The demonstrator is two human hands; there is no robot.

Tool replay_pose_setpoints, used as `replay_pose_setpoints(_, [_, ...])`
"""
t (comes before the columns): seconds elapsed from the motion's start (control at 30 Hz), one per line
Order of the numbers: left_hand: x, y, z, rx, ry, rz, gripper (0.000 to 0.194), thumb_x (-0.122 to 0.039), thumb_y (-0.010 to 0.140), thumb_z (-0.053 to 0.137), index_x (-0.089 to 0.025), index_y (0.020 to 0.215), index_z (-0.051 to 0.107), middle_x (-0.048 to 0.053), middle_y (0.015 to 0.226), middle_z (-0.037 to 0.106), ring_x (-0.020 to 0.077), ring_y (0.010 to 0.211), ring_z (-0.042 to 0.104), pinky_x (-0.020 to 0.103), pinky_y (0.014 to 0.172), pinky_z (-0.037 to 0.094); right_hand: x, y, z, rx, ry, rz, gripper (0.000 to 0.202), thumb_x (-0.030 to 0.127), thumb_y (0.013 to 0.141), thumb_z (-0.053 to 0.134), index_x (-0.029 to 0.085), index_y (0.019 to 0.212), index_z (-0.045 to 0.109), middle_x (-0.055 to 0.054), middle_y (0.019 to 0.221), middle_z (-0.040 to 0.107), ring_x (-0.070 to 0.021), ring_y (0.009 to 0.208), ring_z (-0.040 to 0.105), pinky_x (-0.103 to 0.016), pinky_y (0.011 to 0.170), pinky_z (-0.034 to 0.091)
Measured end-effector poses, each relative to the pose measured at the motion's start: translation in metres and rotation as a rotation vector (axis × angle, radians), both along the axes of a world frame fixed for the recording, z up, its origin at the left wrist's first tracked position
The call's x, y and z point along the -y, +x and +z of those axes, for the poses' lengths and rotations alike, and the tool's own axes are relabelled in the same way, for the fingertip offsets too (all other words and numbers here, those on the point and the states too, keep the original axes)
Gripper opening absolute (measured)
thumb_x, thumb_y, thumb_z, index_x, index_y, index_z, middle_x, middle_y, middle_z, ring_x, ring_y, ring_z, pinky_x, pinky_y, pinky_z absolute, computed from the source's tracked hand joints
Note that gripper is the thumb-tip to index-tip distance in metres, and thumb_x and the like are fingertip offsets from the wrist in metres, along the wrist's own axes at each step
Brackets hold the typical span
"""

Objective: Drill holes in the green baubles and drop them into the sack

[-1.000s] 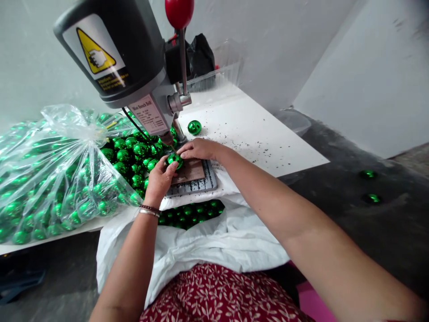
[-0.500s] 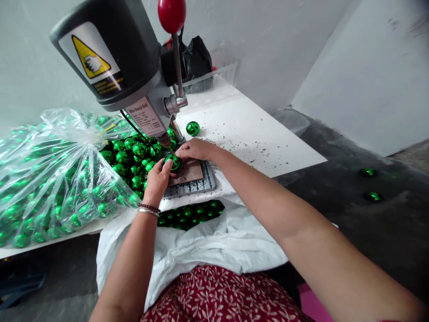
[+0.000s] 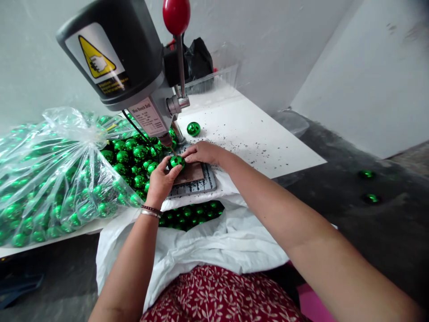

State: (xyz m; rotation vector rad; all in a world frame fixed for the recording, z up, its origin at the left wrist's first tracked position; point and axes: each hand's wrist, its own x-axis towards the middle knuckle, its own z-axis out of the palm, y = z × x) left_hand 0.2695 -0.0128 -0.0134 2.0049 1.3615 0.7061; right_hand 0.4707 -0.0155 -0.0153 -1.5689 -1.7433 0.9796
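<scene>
A shiny green ball [image 3: 176,162] sits under the bit of the bench drill [image 3: 150,114], above a brown wooden block [image 3: 194,173] on the drill's grey base [image 3: 209,181]. My left hand [image 3: 162,180] grips the ball from the left, thumb on its near side and fingers around it. From the right, my right hand [image 3: 203,153] reaches in with bent fingers, their tips touching the ball's far right side. Whether the bit touches the ball I cannot tell.
A clear plastic bag [image 3: 67,174] full of green balls spills open at left. One loose ball [image 3: 193,129] lies on the white table [image 3: 268,152] among dark shavings. A white sack [image 3: 201,250] with more balls hangs at the near edge. The drill's red-knobbed lever [image 3: 176,17] stands above.
My left hand and the ball have shifted slightly right, and the left thumb now lies across the ball's near side. My right hand has edged right, its fingers straighter. The drill looks unchanged.
</scene>
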Motion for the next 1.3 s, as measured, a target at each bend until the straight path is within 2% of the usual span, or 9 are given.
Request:
replay_pose_setpoints(0.17, [0.007,0.005,-0.002,0.011,0.018,0.008,0.059,-0.042,0.074,0.070,-0.020,0.128,0.065,-0.003,0.071,0.060,0.0101,0.059,0.045,0.019,0.058,0.039,0.014,0.003,-0.003,0.021,0.013,0.007,0.039,0.024,0.076,0.062,0.031,0.113,0.072,0.006,0.110,0.072,-0.0129,0.107,0.066,-0.024,0.099,0.047])
replay_pose_setpoints(0.3, [0.005,0.006,-0.004,0.036,-0.025,0.002,0.060,-0.042,0.071,0.073,-0.020,0.127,0.066,-0.003,0.071,0.061,0.0101,0.060,0.047,0.020,0.060,0.041,0.024,0.004,0.002,0.061,0.032,0.023,0.036,0.030,0.078,0.062,0.034,0.113,0.072,0.006,0.116,0.071,-0.0148,0.113,0.064,-0.027,0.101,0.046])
replay_pose_setpoints(0.37, [0.004,0.006,-0.005,0.055,-0.049,0.002,0.061,-0.042,0.071,0.073,-0.020,0.127,0.066,-0.004,0.069,0.060,0.0101,0.060,0.048,0.019,0.060,0.042,0.026,0.002,0.007,0.089,0.039,0.018,0.035,0.035,0.081,0.060,0.034,0.114,0.071,0.005,0.116,0.071,-0.0162,0.112,0.064,-0.028,0.100,0.046])
replay_pose_setpoints(0.5, [0.003,0.006,-0.009,0.106,-0.082,-0.005,0.064,-0.041,0.071,0.073,-0.019,0.130,0.064,-0.004,0.067,0.059,0.0103,0.059,0.048,0.019,0.058,0.041,0.028,-0.009,0.014,0.145,0.069,-0.027,0.044,0.042,0.087,0.051,0.031,0.129,0.062,0.000,0.125,0.067,-0.0185,0.116,0.062,-0.030,0.100,0.045])
replay_pose_setpoints(0.63, [0.002,0.008,-0.010,0.166,-0.108,-0.013,0.064,-0.036,0.069,0.076,-0.018,0.129,0.065,-0.003,0.068,0.063,0.0112,0.061,0.051,0.021,0.062,0.044,0.030,-0.021,0.011,0.181,0.047,-0.068,0.045,0.041,0.086,0.053,0.032,0.129,0.062,0.000,0.119,0.069,-0.0192,0.110,0.065,-0.030,0.095,0.048])
replay_pose_setpoints(0.83, [-0.008,0.005,-0.004,0.223,-0.153,-0.076,0.061,-0.031,0.066,0.080,-0.016,0.124,0.069,0.003,0.084,0.073,0.0185,0.083,0.065,0.028,0.082,0.051,0.030,-0.022,0.009,0.177,0.010,-0.135,0.044,0.044,0.085,0.057,0.029,0.125,0.065,-0.002,0.119,0.069,-0.0214,0.115,0.064,-0.034,0.100,0.049])
replay_pose_setpoints(0.97, [-0.022,-0.001,-0.003,0.169,-0.208,-0.193,0.069,-0.040,0.068,0.079,-0.016,0.131,0.064,0.005,0.103,0.074,0.0215,0.098,0.066,0.032,0.095,0.049,0.026,-0.015,0.011,0.142,-0.012,-0.127,0.040,0.041,0.086,0.056,0.028,0.122,0.067,0.000,0.124,0.068,-0.0190,0.120,0.062,-0.034,0.107,0.046])
replay_pose_setpoints(1.17, [-0.038,-0.008,-0.001,0.129,-0.354,-0.318,0.087,-0.046,0.066,0.079,-0.014,0.142,0.052,0.008,0.121,0.070,0.0243,0.107,0.064,0.038,0.101,0.047,0.014,-0.006,0.010,0.075,-0.049,-0.113,0.036,0.037,0.079,0.064,0.024,0.112,0.071,-0.001,0.110,0.072,-0.0169,0.107,0.065,-0.031,0.101,0.049])
replay_pose_setpoints(1.3, [-0.040,-0.010,-0.003,0.139,-0.366,-0.360,0.090,-0.045,0.066,0.080,-0.014,0.144,0.049,0.008,0.123,0.069,0.0246,0.107,0.064,0.041,0.102,0.046,0.014,-0.008,0.011,0.064,-0.042,-0.125,0.031,0.032,0.074,0.068,0.023,0.104,0.073,0.000,0.103,0.073,-0.0157,0.102,0.066,-0.029,0.096,0.050])
